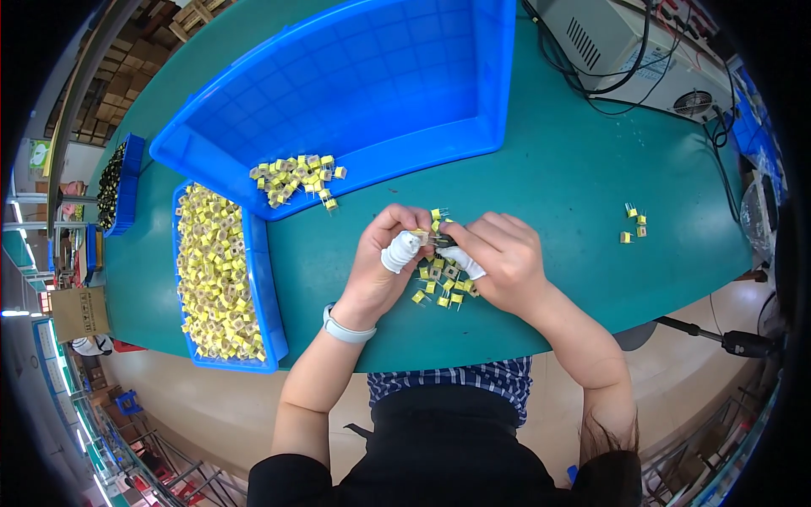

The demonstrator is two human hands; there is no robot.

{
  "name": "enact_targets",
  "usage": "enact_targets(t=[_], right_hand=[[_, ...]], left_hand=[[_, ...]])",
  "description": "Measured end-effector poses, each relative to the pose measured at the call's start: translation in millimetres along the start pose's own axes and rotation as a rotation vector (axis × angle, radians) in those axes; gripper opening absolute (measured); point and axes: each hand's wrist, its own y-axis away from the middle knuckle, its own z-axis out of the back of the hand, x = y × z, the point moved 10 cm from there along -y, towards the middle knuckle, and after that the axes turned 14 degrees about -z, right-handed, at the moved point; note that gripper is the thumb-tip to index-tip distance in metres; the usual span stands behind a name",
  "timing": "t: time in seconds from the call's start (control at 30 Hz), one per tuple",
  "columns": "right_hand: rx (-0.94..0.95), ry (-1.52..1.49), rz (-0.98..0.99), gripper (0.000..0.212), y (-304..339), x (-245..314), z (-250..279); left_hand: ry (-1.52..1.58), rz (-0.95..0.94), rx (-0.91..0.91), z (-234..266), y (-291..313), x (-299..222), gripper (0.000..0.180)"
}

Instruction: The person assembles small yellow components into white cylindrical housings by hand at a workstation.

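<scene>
My left hand [383, 258], with a white covering on its thumb, pinches a small yellow-wrapped component with metal pins [421, 237], which looks like a small transformer. Close against it, my right hand [505, 258] has its fingers pressed around a small dark piece [443, 242]; its exact kind is hard to make out. White covering shows on a right-hand digit too. Beneath both hands lies a loose pile of similar yellow components [443, 283] on the green table [583, 203], partly hidden by my fingers.
A long blue bin [259, 291] full of yellow components stands at left. Behind it, a large blue tray [405, 165] tilts over, with more components [296, 177] at its corner. Several components [635, 224] lie far right. A grey cabled machine [625, 59] sits at back right.
</scene>
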Motion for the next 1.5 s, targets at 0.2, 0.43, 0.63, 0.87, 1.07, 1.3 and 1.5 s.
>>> enact_targets(t=[0.2, 0.43, 0.63, 0.87, 1.07, 1.3, 1.5], right_hand=[[0.010, 0.012, 0.006, 0.032, 1.0, -0.3, -2.0], [0.027, 0.006, 0.012, 0.032, 0.6, 1.9, -2.9], [0.023, -0.010, 0.009, 0.036, 1.1, 1.2, -4.0], [0.026, -0.029, -0.017, 0.036, 0.6, -1.9, -5.2], [0.014, -0.015, -0.060, 0.034, 0.5, -6.5, -2.8], [0.019, -0.046, -0.086, 0.030, -3.7, -11.5, 0.2], [0.053, -0.062, -0.067, 0.037, -2.2, -8.1, -3.8]], left_hand=[[-0.063, 0.015, -0.015, -0.4, 1.5, 0.7, 0.028], [-0.090, -0.024, -0.002, -1.2, 0.1, -3.6, 0.023], [-0.186, 0.003, -0.072, 8.1, -0.4, -5.0, 0.021], [-0.452, -0.063, -0.058, 8.9, -3.4, -13.2, 0.015], [-0.303, -0.037, -0.006, -3.2, -4.7, -13.2, 0.024], [-0.218, 0.001, -0.018, 4.0, -2.7, -10.8, 0.019], [-0.159, 0.025, 0.019, -3.0, -1.7, -8.7, 0.024]])
